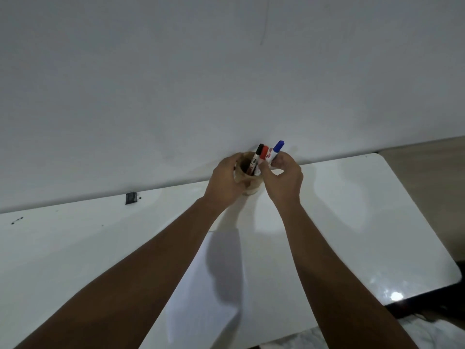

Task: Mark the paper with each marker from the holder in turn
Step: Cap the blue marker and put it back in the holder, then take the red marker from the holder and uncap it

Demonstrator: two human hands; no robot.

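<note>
Head view: left hand (226, 182) clasps the holder (247, 172); right hand (283, 177) pinches the blue marker (276, 151). Light, rigid, likely smooth: best gripped mid-barrel.

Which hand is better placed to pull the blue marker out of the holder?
The right hand: its fingers already pinch the blue marker, which stands higher than the black and red ones. The left hand is wrapped around the holder, steadying it.

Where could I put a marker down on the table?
The bare white tabletop right of the white paper sheet, or the left stretch near the small black clip. It is crowded at the brown round holder, where the left hand and right hand meet.
</note>
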